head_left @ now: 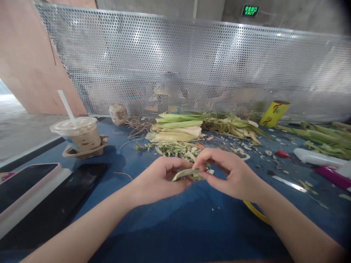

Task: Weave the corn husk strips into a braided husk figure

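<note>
Between my two hands is a small pale-green piece of corn husk [183, 173], folded or curled into a loop. My left hand [161, 179] pinches it at its left and lower side between thumb and fingers. With thumb and fingertips together, my right hand [225, 171] grips its right end; the fingers partly hide that part. Just beyond the hands lies a heap of small green woven or trimmed husk bits [175, 148]. Behind it is a stack of flat green and cream corn husks [178, 126].
On the left are a drink cup [85, 135] in a cardboard holder, a phone [30, 182] and a black tablet-like slab [60, 197]. A twine tangle [137, 126], yellow tube [274, 114], blade [290, 183], white-handled tool [315, 156] and yellow ring [256, 212] lie about. A perforated metal screen [192, 54] stands behind.
</note>
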Motion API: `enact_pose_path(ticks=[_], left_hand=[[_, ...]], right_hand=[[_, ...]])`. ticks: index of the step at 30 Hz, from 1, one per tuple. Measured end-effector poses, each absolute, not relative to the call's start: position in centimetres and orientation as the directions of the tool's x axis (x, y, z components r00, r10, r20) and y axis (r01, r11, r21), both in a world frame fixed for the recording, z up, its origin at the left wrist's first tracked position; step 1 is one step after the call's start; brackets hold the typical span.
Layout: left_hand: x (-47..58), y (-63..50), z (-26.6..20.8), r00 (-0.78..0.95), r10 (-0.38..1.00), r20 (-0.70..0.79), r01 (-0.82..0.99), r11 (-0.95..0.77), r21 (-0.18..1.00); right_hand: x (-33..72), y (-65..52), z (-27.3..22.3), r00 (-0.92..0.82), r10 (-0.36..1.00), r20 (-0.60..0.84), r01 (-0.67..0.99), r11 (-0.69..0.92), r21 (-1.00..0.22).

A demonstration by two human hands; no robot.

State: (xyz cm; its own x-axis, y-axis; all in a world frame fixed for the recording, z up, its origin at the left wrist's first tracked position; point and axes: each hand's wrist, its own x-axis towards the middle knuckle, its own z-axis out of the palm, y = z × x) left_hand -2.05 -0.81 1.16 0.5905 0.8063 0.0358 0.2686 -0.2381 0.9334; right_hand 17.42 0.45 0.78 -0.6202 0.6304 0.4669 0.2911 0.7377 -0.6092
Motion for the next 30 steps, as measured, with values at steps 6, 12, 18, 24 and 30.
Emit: enact_pose_path(ticks=[6,12,18,24,30], left_hand=[[-2.1,-0.6,1.0,0.567,0.822,0.046,0.328,-0.277,0.903],[-1.9,-0.7,0.9,0.499,0.862,0.092,0.46,-0.354,0.814],[-1.8,-0.7,0.5,0.447,0.882,0.149,0.454,-0.367,0.812],[-1.9,-0.4,0.3,0.391,0.899,0.197,0.411,-0.362,0.837],[-1.9,-0.4,0.6,0.377,0.923,0.084,0.261,-0.192,0.946]], right_hand=[[17.1,0.3,0.5,-0.592,0.627,0.507,0.332,0.763,-0.555],[16.9,0.4,0.0,-0.584,0.6,0.547,0.383,0.797,-0.467],[16.7,0.6,-0.1,-0.598,0.602,0.53,0.384,0.795,-0.469],[16.4,0.7,-1.1,-0.472,0.669,0.575,0.309,0.736,-0.603],[16.5,0.6,-1.1,-0.465,0.679,0.568,0.19,0.703,-0.685]])
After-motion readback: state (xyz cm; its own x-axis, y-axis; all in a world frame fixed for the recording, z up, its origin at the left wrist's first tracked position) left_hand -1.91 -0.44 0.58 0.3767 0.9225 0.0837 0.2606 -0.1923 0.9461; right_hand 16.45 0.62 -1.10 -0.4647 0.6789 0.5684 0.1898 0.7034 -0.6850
